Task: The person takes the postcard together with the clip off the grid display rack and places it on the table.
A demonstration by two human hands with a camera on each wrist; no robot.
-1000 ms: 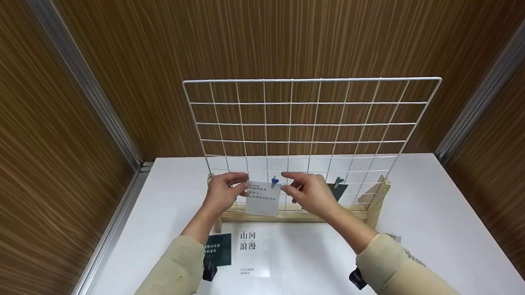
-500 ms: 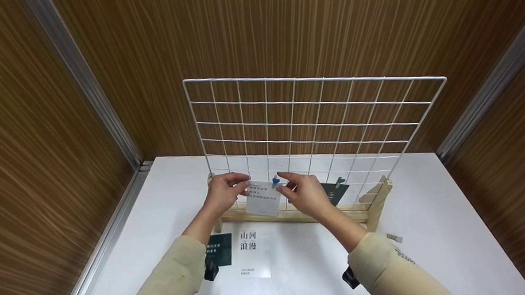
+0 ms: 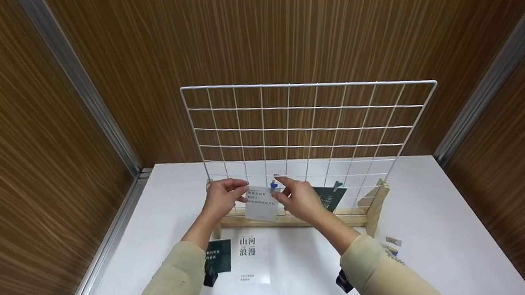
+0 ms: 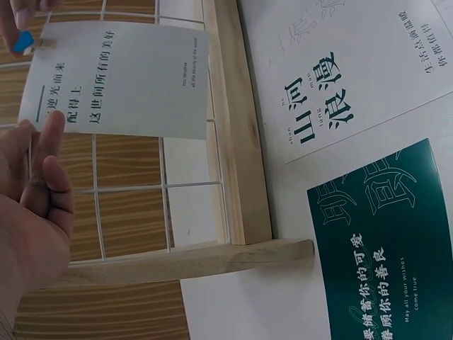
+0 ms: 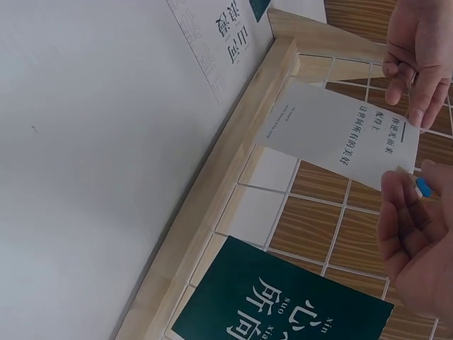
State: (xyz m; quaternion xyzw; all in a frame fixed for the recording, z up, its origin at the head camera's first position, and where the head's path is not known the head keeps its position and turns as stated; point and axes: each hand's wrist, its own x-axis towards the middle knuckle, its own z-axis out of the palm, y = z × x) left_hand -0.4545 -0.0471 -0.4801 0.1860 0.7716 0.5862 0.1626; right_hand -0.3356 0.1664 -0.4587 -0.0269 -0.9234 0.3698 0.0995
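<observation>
Two hands: both raised at the lower part of a white wire grid, one on each side of a small white card.
Left hand: fingers pinching the upper left edge of the white card.
Right hand: thumb and index finger around a blue clip; whether they squeeze it, I cannot tell.
White card: upright against the grid, printed face outward, the blue clip at its upper right corner.
Green card: hung on the grid right of the white card, a green clip at its top.
Wooden stand: carries the grid on the white worktop.
Worktop, left: white sheet with large characters, lying just beside a dark green card.
Worktop, right: loose clip near the right sleeve.
</observation>
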